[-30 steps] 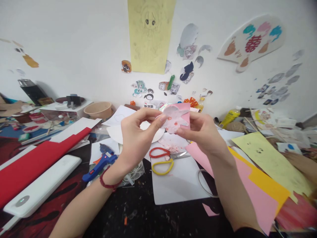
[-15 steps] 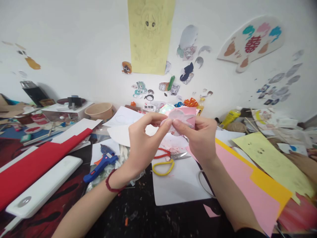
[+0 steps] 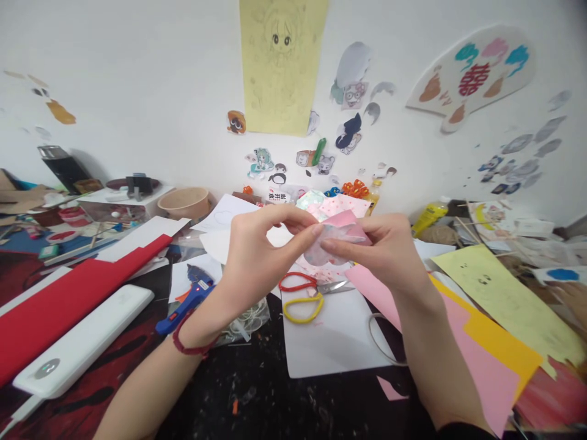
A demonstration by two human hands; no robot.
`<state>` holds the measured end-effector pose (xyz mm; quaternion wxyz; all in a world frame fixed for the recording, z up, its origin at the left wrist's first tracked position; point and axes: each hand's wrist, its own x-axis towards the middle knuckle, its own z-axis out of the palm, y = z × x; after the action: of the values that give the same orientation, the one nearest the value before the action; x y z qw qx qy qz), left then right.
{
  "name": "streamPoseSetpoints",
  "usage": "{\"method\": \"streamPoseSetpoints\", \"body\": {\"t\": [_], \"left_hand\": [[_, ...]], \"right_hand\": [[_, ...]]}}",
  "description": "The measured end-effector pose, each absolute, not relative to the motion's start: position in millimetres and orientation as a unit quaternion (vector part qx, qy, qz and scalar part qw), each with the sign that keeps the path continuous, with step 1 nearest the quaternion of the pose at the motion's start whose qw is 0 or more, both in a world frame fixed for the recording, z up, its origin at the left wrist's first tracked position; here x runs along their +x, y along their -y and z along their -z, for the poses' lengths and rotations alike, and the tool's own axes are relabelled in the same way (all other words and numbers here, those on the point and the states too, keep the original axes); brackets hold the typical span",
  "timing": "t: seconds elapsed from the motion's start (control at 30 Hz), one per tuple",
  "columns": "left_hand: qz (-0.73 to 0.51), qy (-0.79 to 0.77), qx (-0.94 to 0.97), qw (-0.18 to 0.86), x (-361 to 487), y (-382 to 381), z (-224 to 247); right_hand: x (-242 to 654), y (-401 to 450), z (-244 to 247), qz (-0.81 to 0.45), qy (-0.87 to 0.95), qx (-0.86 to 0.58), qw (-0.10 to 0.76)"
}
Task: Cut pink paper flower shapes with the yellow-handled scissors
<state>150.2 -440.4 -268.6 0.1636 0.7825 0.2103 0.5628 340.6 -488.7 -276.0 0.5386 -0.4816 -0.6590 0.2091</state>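
Observation:
My left hand (image 3: 270, 250) pinches the left edge of a small pink and whitish paper piece (image 3: 342, 232). On its right side the same piece is gripped by my right hand (image 3: 385, 244), thumb across the front. The piece is held up above the table, in front of a pink-dotted sheet. Below it lie scissors (image 3: 305, 308) with one red and one yellow handle loop, partly on a white sheet (image 3: 330, 348). A blue glue gun (image 3: 188, 305) rests beside my left wrist.
On the left are a white power bank (image 3: 87, 342) and red sheets (image 3: 73, 299). Pink paper (image 3: 472, 360) and yellow paper (image 3: 504, 311) lie under and beside my right forearm. Another person's hand (image 3: 573, 299) shows at the right edge. A bowl (image 3: 183, 201) stands behind.
The paper piece has been turned, so more of its pink side shows. My hands have moved slightly apart, and a pink-dotted sheet behind them is now more visible.

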Motion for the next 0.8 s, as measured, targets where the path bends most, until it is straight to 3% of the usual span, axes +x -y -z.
{"method": "streamPoseSetpoints", "body": {"t": [0.43,0.63,0.8], "left_hand": [[-0.652,-0.192,0.725,0.107,155,439,276],[-0.658,-0.193,0.72,0.107,160,440,280],[-0.661,-0.186,0.72,0.103,162,440,281]], "right_hand": [[332,471,284,-0.369,0.59,-0.385,0.606],[311,466,294,-0.397,0.528,-0.309,0.684],[306,465,296,-0.413,0.507,-0.286,0.7]]}}
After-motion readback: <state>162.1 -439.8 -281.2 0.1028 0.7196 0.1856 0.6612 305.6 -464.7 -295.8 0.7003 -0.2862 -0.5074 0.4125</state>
